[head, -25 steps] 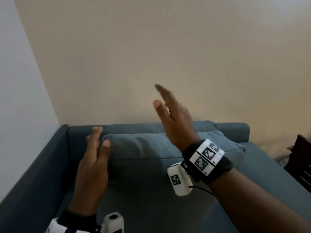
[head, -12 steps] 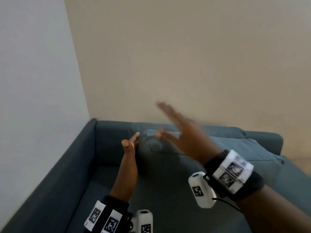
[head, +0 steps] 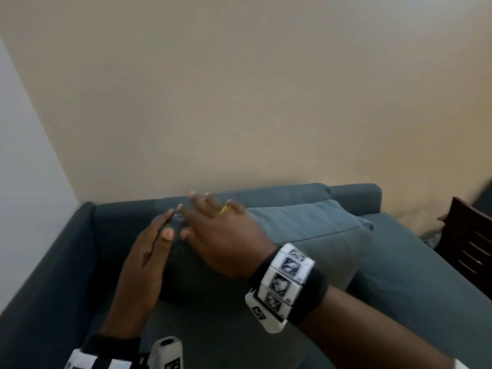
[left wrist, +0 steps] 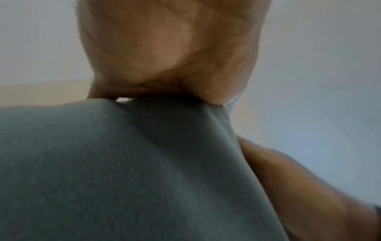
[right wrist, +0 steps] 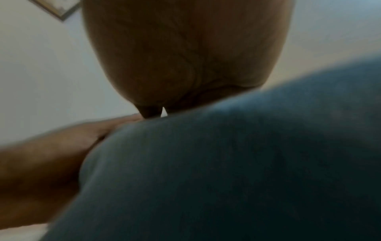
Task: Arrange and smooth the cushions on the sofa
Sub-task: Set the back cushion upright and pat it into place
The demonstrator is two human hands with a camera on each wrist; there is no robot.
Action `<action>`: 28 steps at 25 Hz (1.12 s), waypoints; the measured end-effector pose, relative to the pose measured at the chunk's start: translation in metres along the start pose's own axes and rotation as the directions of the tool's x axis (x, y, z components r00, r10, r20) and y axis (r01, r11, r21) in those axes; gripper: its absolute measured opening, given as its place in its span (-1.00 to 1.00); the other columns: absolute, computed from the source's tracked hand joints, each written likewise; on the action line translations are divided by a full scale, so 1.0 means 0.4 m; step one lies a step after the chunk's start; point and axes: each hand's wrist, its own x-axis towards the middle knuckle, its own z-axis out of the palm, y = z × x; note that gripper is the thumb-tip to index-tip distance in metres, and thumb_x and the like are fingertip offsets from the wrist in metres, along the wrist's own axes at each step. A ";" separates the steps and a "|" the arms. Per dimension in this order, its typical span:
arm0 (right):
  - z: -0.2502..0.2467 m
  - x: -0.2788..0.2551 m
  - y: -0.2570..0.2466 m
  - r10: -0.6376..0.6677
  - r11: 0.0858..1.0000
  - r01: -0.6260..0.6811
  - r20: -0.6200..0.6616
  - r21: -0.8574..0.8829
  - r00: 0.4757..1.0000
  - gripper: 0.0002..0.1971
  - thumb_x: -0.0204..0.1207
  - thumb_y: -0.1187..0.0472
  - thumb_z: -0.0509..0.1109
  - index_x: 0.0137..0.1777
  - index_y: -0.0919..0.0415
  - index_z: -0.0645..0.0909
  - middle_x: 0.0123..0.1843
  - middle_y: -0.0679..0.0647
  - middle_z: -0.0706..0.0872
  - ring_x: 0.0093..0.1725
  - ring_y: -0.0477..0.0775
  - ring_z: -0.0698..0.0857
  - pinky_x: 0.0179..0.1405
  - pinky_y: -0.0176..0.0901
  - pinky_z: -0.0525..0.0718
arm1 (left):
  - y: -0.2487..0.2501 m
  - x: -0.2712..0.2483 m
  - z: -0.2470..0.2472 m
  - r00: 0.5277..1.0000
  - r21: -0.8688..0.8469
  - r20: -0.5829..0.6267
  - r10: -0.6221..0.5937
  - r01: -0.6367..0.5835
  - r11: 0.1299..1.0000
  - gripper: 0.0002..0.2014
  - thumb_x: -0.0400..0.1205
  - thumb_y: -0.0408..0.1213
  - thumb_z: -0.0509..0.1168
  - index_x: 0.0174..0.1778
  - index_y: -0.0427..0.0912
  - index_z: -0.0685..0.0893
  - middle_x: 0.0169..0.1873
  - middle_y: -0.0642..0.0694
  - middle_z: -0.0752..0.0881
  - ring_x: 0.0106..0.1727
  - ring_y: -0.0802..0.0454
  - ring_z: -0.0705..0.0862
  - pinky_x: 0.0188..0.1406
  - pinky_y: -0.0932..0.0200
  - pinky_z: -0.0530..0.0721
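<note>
A blue-grey cushion leans against the backrest of the blue-grey sofa. My right hand lies flat on the cushion's upper left part, fingers straight, a gold ring on one finger. My left hand stands edge-on with straight fingers against the cushion's left end. In the left wrist view my left palm meets the cushion at its top. The right wrist view shows my right palm pressed onto the cushion, with the left hand at its side.
The sofa's left armrest runs along a white wall. A beige wall rises behind the backrest. A dark wooden chair stands at the right, past the sofa's end. Bare seat lies in front of the cushion.
My right hand has dropped from the air onto the cushion's top. The left hand has closed in against the cushion's left end. The view has swung back rightward.
</note>
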 end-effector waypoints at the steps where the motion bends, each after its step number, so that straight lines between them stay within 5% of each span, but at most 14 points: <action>1: 0.028 -0.020 0.013 0.004 1.000 -0.001 0.092 -0.031 0.996 -0.44 0.80 -0.16 0.01 0.76 -0.06 0.16 0.81 0.01 0.15 0.78 0.10 0.15 0.70 0.38 0.15 | 0.004 0.001 0.022 1.000 0.048 0.023 -0.009 0.008 0.999 -0.59 0.60 0.18 0.14 0.36 0.34 0.60 0.41 0.18 0.62 0.46 0.15 0.57 0.52 0.00 0.46; 4: 0.054 -0.095 0.127 0.005 0.998 0.006 0.168 -0.060 0.986 -0.38 0.74 -0.34 -0.03 0.76 -0.23 0.09 0.81 -0.13 0.12 0.78 0.02 0.10 0.70 0.25 0.03 | -0.002 0.003 0.001 0.999 0.205 0.029 -0.037 0.031 0.978 -0.58 0.54 -0.02 0.10 0.28 0.25 0.66 0.34 0.06 0.67 0.38 0.00 0.60 0.48 0.00 0.45; 6: 0.023 -0.189 0.323 0.230 0.972 -0.213 0.211 -0.102 0.950 -0.30 0.63 -0.47 -0.13 0.76 -0.36 -0.04 0.81 -0.24 -0.05 0.80 -0.08 -0.04 0.71 0.26 -0.11 | -0.002 0.012 -0.020 0.996 0.196 0.038 -0.076 0.067 0.978 -0.53 0.57 -0.02 0.11 0.39 0.19 0.66 0.38 0.15 0.66 0.46 0.07 0.57 0.52 0.06 0.40; 8: -0.031 -0.297 0.512 0.605 0.792 -0.553 0.210 -0.257 0.768 -0.22 0.54 -0.57 -0.23 0.75 -0.37 -0.03 0.83 -0.18 -0.07 0.81 0.02 -0.06 0.69 0.42 -0.12 | 0.010 0.012 -0.019 0.995 0.148 0.047 -0.087 0.079 0.986 -0.61 0.72 0.02 0.21 0.48 0.36 0.55 0.44 0.38 0.58 0.52 0.29 0.50 0.58 0.12 0.33; 10: -0.090 -0.337 0.612 0.817 0.570 -0.742 0.144 -0.353 0.558 -0.23 0.59 -0.54 -0.16 0.72 -0.22 0.21 0.83 0.09 0.05 0.79 0.29 0.02 0.66 0.55 0.03 | 0.021 -0.002 0.008 0.996 0.090 0.033 -0.082 0.079 0.993 -0.45 0.72 0.19 0.22 0.64 0.44 0.26 0.44 0.74 0.33 0.48 0.69 0.29 0.58 0.34 0.20; 11: -0.115 -0.322 0.608 0.819 0.561 -0.751 0.104 -0.349 0.564 -0.26 0.63 -0.48 -0.12 0.68 -0.13 0.30 0.82 0.16 0.10 0.78 0.33 0.07 0.64 0.55 0.10 | 0.027 -0.011 0.029 0.996 0.073 0.033 -0.082 0.079 0.994 -0.25 0.61 0.37 0.21 0.70 0.38 0.11 0.42 0.82 0.23 0.41 0.83 0.21 0.51 0.51 0.16; 14: -0.133 -0.240 0.460 0.549 0.831 -0.541 0.035 -0.128 0.835 -0.18 0.55 -0.51 -0.16 0.73 -0.11 0.21 0.80 0.04 0.17 0.77 0.12 0.14 0.71 0.42 0.02 | 0.030 -0.030 0.089 0.995 0.031 0.082 -0.047 0.045 0.999 0.13 0.34 0.70 0.10 0.77 0.14 0.09 0.59 0.48 0.25 0.48 0.74 0.22 0.45 0.68 0.16; 16: -0.118 -0.200 0.295 0.306 0.951 -0.308 0.084 0.010 0.948 -0.02 0.40 -0.62 -0.25 0.78 -0.14 -0.04 0.83 -0.09 -0.03 0.79 -0.05 -0.05 0.77 0.28 -0.18 | 0.026 -0.035 0.115 0.993 -0.068 0.121 -0.016 0.024 0.997 0.10 0.39 0.69 0.05 0.77 0.12 0.12 0.66 0.28 0.33 0.61 0.50 0.27 0.69 0.34 0.16; 18: -0.086 -0.158 0.158 0.108 0.993 -0.114 0.145 0.032 0.983 -0.03 0.46 -0.58 -0.11 0.79 -0.13 -0.24 0.81 -0.14 -0.24 0.77 -0.11 -0.25 0.75 0.18 -0.28 | 0.034 -0.037 0.133 0.982 -0.170 0.183 -0.034 0.066 0.983 0.05 0.42 0.67 0.04 0.77 0.17 0.11 0.70 0.18 0.31 0.69 0.29 0.27 0.75 -0.02 0.19; 20: -0.062 -0.122 0.088 -0.062 0.998 0.058 0.143 0.037 0.988 -0.17 0.63 -0.45 -0.03 0.79 -0.15 -0.23 0.81 -0.16 -0.22 0.77 -0.12 -0.25 0.74 0.10 -0.24 | 0.034 -0.037 0.153 0.983 -0.185 0.180 -0.014 0.048 0.982 0.01 0.43 0.65 0.09 0.76 0.22 0.12 0.69 0.21 0.32 0.66 0.31 0.31 0.70 0.03 0.30; 22: -0.053 -0.125 0.149 -0.105 0.994 0.100 0.148 0.038 0.983 -0.31 0.72 -0.36 -0.02 0.78 -0.24 -0.10 0.82 -0.22 -0.08 0.78 -0.16 -0.12 0.71 -0.03 -0.15 | 0.027 -0.034 0.164 0.996 -0.016 0.085 0.021 -0.020 1.000 -0.07 0.47 0.57 0.13 0.74 0.21 0.18 0.64 0.26 0.35 0.57 0.51 0.32 0.66 0.18 0.31; 24: -0.056 -0.192 0.331 0.153 0.986 -0.164 0.239 0.028 0.959 -0.36 0.72 -0.36 -0.04 0.77 -0.30 0.00 0.81 -0.24 0.03 0.78 -0.16 0.00 0.73 -0.06 -0.03 | 0.018 -0.029 0.163 0.998 0.131 0.026 0.056 -0.059 0.990 -0.22 0.53 0.44 0.16 0.66 0.21 0.32 0.54 0.24 0.45 0.48 0.57 0.36 0.60 0.20 0.34; 27: -0.108 -0.333 0.571 0.663 0.748 -0.632 0.254 -0.200 0.704 -0.17 0.52 -0.60 -0.23 0.66 -0.24 0.31 0.76 -0.07 0.30 0.72 0.09 0.30 0.64 0.29 0.27 | 0.020 -0.043 0.165 0.995 0.088 0.096 0.021 -0.030 0.996 -0.31 0.46 0.40 0.23 0.55 0.49 0.26 0.41 0.53 0.37 0.44 0.65 0.34 0.46 0.41 0.30; 28: -0.128 -0.349 0.588 0.708 0.706 -0.682 0.177 -0.191 0.684 -0.09 0.44 -0.64 -0.29 0.58 -0.19 0.42 0.70 0.01 0.41 0.64 0.17 0.42 0.57 0.33 0.37 | 0.022 -0.045 0.174 0.991 0.056 0.130 0.027 -0.034 0.998 -0.21 0.42 0.39 0.30 0.58 0.53 0.16 0.45 0.59 0.28 0.48 0.66 0.29 0.46 0.45 0.27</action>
